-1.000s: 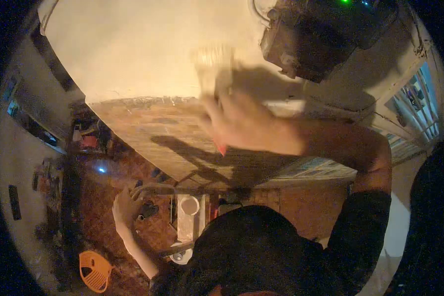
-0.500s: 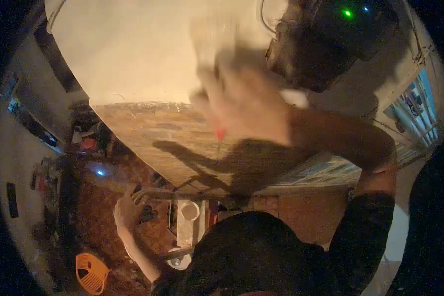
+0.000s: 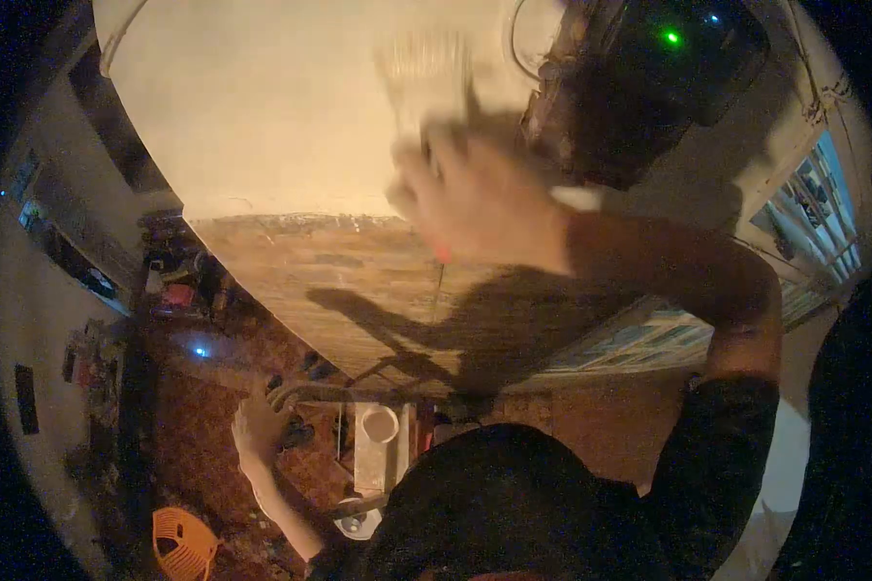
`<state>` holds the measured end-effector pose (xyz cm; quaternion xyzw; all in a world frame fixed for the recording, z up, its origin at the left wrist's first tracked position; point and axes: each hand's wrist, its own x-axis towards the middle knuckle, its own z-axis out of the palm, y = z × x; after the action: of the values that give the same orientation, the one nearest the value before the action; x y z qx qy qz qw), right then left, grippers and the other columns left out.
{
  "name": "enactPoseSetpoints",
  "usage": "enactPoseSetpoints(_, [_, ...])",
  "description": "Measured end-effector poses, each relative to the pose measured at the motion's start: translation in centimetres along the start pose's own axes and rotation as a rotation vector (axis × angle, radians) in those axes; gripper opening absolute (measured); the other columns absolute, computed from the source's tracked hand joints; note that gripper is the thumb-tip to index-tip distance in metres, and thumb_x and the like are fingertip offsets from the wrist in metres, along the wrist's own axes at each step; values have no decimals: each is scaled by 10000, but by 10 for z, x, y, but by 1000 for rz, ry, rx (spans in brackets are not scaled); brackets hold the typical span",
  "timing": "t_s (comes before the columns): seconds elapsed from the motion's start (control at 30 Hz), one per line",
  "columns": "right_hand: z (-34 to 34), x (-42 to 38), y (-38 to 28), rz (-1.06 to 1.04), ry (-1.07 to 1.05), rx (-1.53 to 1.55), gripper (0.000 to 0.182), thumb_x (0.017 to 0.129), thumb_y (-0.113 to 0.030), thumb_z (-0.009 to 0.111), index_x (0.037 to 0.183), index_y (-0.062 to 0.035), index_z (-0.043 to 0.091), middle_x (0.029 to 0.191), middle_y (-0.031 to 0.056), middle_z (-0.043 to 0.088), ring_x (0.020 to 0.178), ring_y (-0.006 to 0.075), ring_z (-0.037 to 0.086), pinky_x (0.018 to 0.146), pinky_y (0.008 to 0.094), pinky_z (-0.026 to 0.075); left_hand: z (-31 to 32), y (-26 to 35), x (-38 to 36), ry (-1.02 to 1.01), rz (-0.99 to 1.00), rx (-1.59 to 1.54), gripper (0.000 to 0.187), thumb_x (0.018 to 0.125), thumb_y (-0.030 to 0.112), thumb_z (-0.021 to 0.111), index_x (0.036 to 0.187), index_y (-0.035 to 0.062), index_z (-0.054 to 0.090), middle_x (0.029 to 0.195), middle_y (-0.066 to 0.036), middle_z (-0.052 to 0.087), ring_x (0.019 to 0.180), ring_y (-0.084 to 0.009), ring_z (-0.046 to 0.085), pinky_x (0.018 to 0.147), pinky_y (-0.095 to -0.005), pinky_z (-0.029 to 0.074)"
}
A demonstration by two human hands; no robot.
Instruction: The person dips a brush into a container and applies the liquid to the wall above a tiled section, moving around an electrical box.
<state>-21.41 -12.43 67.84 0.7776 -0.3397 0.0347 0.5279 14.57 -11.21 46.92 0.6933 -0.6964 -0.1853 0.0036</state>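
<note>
My right hand (image 3: 480,198) has its fingers wrapped round the paintbrush (image 3: 424,73), now higher up the white wall (image 3: 262,107) than a second ago. Left hand (image 3: 259,426) grips the ladder rail (image 3: 305,392) down low.

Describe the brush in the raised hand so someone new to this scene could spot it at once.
Start at the large surface overhead, pale cream above and bare brown wood below. The right hand is raised against it near the paint line, gripping the brush, whose blurred pale bristles lie on the cream area. It is the only tool against that surface, with a red tip below the fist.
</note>
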Motion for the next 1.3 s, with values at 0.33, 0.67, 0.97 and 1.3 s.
enactPoseSetpoints(0.33, [-67,-12,43,428,-219,871,142,808,-165,632,854,-48,565,653,35,475,526,156,568,426,292,436,17,-19,12,45,112,-55,520,784,430,683,1097,22,600,985,-220,666,952,-410,623,792,-487,498])
enactPoseSetpoints(0.67, [-2,-97,-51,35,-180,455,304,609,-353,684,774,-133,556,943,74,464,741,195,541,588,273,502,6,-6,4,61,90,-66,524,777,430,694,1086,18,601,970,-224,663,966,-405,615,807,-491,485])
enactPoseSetpoints(0.97, [-9,-93,-25,126,-3,344,267,603,-315,615,808,-154,557,886,25,482,750,177,506,616,286,471,17,-26,10,79,238,86,516,797,422,679,1104,17,590,1013,-234,650,975,-413,606,806,-489,485])
enactPoseSetpoints(1.3, [-70,-70,24,1075,-500,1114,157,885,-187,575,829,-45,613,624,102,572,592,235,638,553,346,480,1,1,1,46,164,73,456,804,360,690,1116,38,604,1061,-200,649,1028,-384,595,851,-473,475])
